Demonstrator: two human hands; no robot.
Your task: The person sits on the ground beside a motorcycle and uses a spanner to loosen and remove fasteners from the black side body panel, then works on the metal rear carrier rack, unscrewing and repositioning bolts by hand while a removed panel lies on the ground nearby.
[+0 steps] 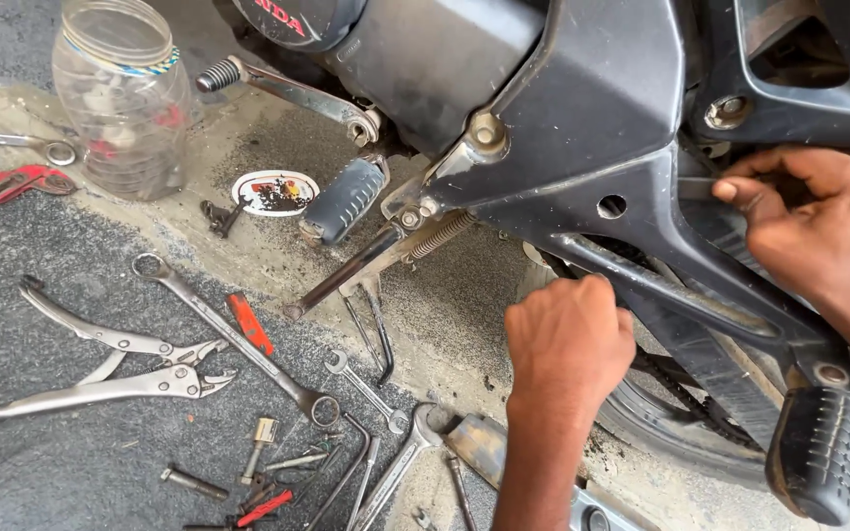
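My left hand is closed into a fist behind the lower black frame bar of a motorcycle, its fingers hidden; what it grips cannot be seen. My right hand is up at the right, thumb and fingers pinched on a thin grey metal tool that reaches in behind the black frame plate. The drive chain and rear tyre lie just below my left hand.
A side stand with spring and a footpeg jut out at the centre. Another footpeg is at bottom right. On the ground lie locking pliers, several spanners, red pliers, bolts and a clear plastic jar.
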